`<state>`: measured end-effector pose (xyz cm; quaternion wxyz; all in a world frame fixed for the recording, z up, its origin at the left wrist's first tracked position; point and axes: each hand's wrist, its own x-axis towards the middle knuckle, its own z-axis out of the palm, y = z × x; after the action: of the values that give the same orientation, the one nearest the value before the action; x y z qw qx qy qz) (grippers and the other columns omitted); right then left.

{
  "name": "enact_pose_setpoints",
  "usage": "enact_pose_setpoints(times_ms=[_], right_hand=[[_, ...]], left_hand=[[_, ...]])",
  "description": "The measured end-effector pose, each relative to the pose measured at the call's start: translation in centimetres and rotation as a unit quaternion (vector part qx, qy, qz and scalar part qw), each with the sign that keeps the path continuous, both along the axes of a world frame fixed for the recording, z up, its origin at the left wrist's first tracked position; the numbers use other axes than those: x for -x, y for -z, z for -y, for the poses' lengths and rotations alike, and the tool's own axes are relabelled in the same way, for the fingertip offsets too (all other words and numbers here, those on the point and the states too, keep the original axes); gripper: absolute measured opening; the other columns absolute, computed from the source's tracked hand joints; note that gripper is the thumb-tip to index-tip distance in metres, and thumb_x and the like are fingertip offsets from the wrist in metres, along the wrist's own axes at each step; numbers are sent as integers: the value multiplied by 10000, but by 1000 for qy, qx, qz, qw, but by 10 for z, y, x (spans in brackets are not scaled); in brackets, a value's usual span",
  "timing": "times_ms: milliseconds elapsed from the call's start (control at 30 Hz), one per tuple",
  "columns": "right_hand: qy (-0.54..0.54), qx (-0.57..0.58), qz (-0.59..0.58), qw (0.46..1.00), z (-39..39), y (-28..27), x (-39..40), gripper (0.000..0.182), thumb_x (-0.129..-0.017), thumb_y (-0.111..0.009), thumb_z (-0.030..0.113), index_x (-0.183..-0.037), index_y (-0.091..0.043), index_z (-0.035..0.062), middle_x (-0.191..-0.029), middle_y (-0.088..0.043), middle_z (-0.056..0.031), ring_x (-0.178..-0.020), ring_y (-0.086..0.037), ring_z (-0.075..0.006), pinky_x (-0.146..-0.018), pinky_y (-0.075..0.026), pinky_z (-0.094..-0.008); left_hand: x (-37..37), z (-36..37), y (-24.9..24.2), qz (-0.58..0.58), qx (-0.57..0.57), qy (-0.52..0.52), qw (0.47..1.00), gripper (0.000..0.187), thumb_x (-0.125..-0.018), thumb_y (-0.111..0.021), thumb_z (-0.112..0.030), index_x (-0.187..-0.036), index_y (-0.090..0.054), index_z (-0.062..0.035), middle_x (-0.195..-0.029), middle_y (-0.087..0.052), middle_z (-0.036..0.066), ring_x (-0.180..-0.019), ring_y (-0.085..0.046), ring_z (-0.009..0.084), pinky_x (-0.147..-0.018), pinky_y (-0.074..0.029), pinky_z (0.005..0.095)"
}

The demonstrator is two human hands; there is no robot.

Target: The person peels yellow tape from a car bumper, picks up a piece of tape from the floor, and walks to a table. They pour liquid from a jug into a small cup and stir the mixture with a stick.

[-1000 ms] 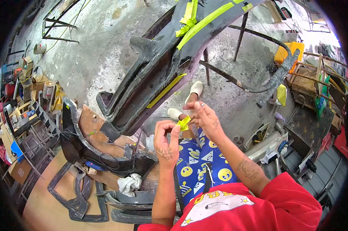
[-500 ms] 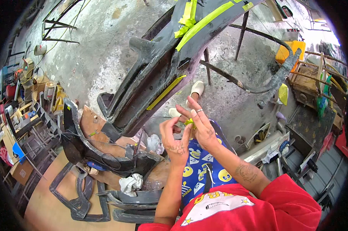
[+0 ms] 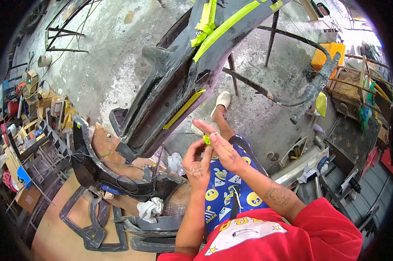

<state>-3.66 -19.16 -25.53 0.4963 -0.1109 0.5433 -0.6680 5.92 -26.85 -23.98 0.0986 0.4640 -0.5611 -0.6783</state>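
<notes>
A small piece of yellow-green tape (image 3: 207, 139) sits between my two hands, above my blue patterned shorts. My left hand (image 3: 198, 163) pinches it with thumb and fingertips. Against its other side rests my right hand (image 3: 224, 150), its fingers stretched out and slanting up to the left. Just beyond the hands is a long dark grey moulded part (image 3: 161, 87), with a yellow tape strip (image 3: 184, 109) along its near edge and more yellow-green tape (image 3: 227, 29) on its upper end.
Black curved parts (image 3: 118, 178) and a crumpled white cloth (image 3: 150, 209) lie at the lower left, over a wooden board (image 3: 53, 230). Metal stand legs and a curved bar (image 3: 283, 103) extend right. An orange container (image 3: 328, 55) stands at the upper right.
My right hand's fingers have come closer together and lowered towards the left. The tape piece between my hands has moved slightly left. The view has shifted a little.
</notes>
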Motion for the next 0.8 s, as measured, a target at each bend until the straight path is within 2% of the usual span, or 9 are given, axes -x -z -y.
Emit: enact_pose_setpoints(times_ms=[133, 200, 233, 300, 333, 367, 433, 467, 800], right_hand=[[32, 8, -1, 999, -1, 9, -2, 598, -1120, -400, 368, -1593, -308, 16, -1600, -411, -162, -1511, -337, -288, -1231, -279, -410], [87, -53, 38, 994, -2, 8, 0, 535, -1072, -570, 285, -1495, -426, -10, -1470, -518, -160, -1374, -493, -250, -1125, -417, -370], [87, -52, 39, 994, -7, 14, -1, 535, -1072, -570, 285, -1495, -426, -10, -1470, -518, -160, -1374, -493, -250, -1125, -417, -370], [112, -50, 97, 988, -15, 26, 0, 429, -988, -720, 186, -1332, -531, 12, -1313, -580, -116, -1156, -576, -154, -965, -491, -292], [155, -44, 104, 981, -15, 24, 1, 291, -922, -791, 110, -1136, -608, 38, -1086, -638, -52, -922, -581, -89, -825, -498, -250], [155, -44, 103, 982, -17, 21, 5, 291, -922, -791, 110, -1136, -608, 38, -1086, -638, -52, -922, -581, -89, -825, -498, -250], [132, -103, 62, 984, -21, 13, 12, 196, -913, -802, 131, -1004, -659, 33, -933, -677, -40, -828, -611, -97, -762, -513, -250], [151, -92, 50, 983, -17, 11, 15, 155, -916, -796, 129, -900, -683, 25, -840, -688, -29, -754, -619, -99, -707, -517, -256], [26, -78, 5, 997, -20, 17, 17, 192, -965, -731, 108, -1115, -731, -12, -955, -705, -59, -805, -642, -118, -738, -533, -267]], left_hand=[[0, 0, 0, 16, 14, 3, 1000, 213, -927, -751, -38, -1124, -696, 18, -1025, -720, 45, -912, -662, 112, -824, -530, 253], [-1, 4, -2, 21, 26, 15, 999, 205, -928, -750, -39, -1120, -701, 13, -1017, -721, 42, -909, -661, 106, -817, -528, 250], [-1, 6, -3, 25, 36, 29, 999, 197, -930, -749, -39, -1116, -706, 8, -1009, -722, 40, -906, -660, 101, -811, -527, 247], [0, 10, -3, 25, 37, 43, 998, 191, -933, -747, -40, -1114, -710, 9, -1014, -721, 42, -908, -657, 100, -815, -525, 245], [0, 12, -3, 25, 37, 59, 997, 186, -935, -745, -40, -1111, -713, 10, -1019, -721, 43, -910, -655, 98, -818, -523, 242], [1, 11, -3, 24, 37, 59, 997, 186, -935, -745, -40, -1111, -713, 10, -1019, -721, 43, -910, -655, 98, -818, -523, 242], [1, 11, -5, -40, -120, 7, 992, 229, -938, -742, -41, -1155, -702, 17, -1038, -723, 56, -916, -659, 111, -839, -524, 244], [0, 10, -3, -40, -120, 7, 992, 229, -938, -742, -41, -1155, -702, 17, -1038, -723, 56, -916, -659, 111, -839, -524, 244], [-14, 19, 23, -24, -134, -82, 987, 200, -892, -792, -23, -1028, -646, -11, -987, -698, 63, -884, -658, 101, -825, -533, 237]])
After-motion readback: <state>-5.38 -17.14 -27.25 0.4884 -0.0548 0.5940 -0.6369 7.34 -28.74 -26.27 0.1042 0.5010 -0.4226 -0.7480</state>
